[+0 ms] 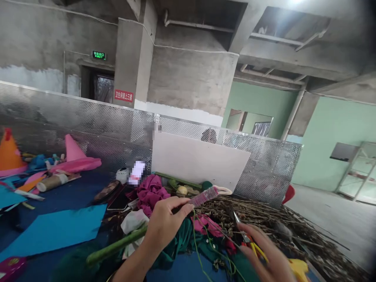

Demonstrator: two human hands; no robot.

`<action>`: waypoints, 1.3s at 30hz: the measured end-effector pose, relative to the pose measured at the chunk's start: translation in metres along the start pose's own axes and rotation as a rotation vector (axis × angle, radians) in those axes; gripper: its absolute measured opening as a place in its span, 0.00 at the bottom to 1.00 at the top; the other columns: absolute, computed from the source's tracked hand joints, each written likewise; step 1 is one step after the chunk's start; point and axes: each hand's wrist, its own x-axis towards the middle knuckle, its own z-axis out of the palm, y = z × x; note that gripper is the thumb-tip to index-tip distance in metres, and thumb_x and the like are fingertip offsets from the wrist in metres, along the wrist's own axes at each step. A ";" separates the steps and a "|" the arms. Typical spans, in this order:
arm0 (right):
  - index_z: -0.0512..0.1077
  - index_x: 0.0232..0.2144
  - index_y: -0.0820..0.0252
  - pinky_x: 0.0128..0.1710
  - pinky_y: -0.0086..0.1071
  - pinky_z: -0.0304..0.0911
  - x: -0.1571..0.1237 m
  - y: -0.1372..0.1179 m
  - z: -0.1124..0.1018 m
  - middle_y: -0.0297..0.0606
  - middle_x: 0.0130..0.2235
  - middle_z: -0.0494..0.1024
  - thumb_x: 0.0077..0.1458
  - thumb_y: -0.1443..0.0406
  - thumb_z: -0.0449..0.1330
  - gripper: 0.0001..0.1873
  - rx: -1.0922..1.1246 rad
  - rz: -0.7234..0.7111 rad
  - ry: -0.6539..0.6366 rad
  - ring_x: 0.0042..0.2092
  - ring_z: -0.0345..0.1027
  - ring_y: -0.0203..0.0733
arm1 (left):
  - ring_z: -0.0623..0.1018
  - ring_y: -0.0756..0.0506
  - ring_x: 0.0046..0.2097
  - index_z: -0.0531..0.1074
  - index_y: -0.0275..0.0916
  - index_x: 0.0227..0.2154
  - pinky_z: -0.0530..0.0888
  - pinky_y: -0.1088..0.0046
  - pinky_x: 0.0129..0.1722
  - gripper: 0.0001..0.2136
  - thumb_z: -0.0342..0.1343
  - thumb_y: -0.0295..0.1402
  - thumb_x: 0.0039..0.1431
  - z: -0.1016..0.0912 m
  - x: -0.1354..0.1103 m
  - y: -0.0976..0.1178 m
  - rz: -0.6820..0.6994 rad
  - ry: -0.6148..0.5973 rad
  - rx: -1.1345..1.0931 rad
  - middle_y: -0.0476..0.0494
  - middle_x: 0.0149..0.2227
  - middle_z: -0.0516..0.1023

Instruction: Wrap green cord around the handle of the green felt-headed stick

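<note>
My left hand is closed around a green-wrapped stick, which slants up from the lower left. Purple thread or wire is wound tightly about its upper end, and a cream loop sticks out of the tip. At the lower right, my right hand, slightly blurred, is closed on pliers with metal jaws and red and yellow handles. A thin strand runs between the hands. Below them, green string hangs loosely over dark green cloth and pink cloth.
Dried stalks are heaped at right, near a yellow object. Purple cloth, a phone, blue sheet and paper cones lie left. A white board leans against the perforated metal partition.
</note>
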 end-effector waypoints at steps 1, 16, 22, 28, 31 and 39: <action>0.73 0.51 0.53 0.51 0.36 0.69 0.011 -0.014 0.023 0.41 0.52 0.76 0.53 0.59 0.63 0.22 0.112 0.034 -0.021 0.54 0.70 0.52 | 0.80 0.44 0.37 0.82 0.42 0.36 0.73 0.75 0.35 0.12 0.55 0.38 0.56 0.003 0.000 0.001 0.000 -0.010 0.005 0.48 0.34 0.83; 0.63 0.15 0.61 0.14 0.22 0.33 0.038 -0.027 0.131 0.22 0.14 0.52 0.42 0.52 0.69 0.24 1.488 0.839 -0.375 0.15 0.35 0.22 | 0.78 0.43 0.41 0.79 0.42 0.39 0.71 0.74 0.42 0.11 0.59 0.37 0.54 0.016 0.009 -0.020 -0.193 -0.240 -0.058 0.47 0.38 0.82; 0.59 0.14 0.60 0.14 0.21 0.33 0.043 -0.027 0.124 0.20 0.15 0.48 0.39 0.55 0.70 0.24 1.460 0.937 -0.396 0.17 0.32 0.23 | 0.74 0.47 0.36 0.76 0.37 0.35 0.69 0.77 0.36 0.08 0.58 0.26 0.49 0.011 0.010 -0.011 -0.240 -0.401 -0.239 0.49 0.32 0.78; 0.59 0.17 0.59 0.14 0.22 0.33 0.047 -0.014 0.119 0.19 0.15 0.48 0.39 0.50 0.68 0.25 1.359 0.872 -0.412 0.17 0.32 0.24 | 0.68 0.51 0.29 0.75 0.37 0.29 0.63 0.79 0.29 0.05 0.61 0.30 0.48 0.022 0.006 -0.015 -0.226 -0.560 -0.121 0.54 0.25 0.73; 0.61 0.16 0.60 0.16 0.23 0.40 0.053 -0.007 0.108 0.22 0.15 0.54 0.43 0.50 0.67 0.25 1.278 0.770 -0.484 0.17 0.40 0.26 | 0.67 0.51 0.27 0.76 0.38 0.29 0.62 0.80 0.26 0.05 0.60 0.34 0.49 0.032 0.003 -0.018 -0.196 -0.651 -0.066 0.54 0.24 0.72; 0.69 0.15 0.62 0.23 0.27 0.44 0.070 0.000 0.069 0.28 0.18 0.63 0.51 0.53 0.63 0.22 0.934 0.348 -0.814 0.21 0.49 0.29 | 0.71 0.50 0.24 0.76 0.35 0.26 0.67 0.77 0.26 0.07 0.58 0.33 0.46 0.050 -0.007 -0.021 -0.347 -0.838 -0.245 0.52 0.20 0.71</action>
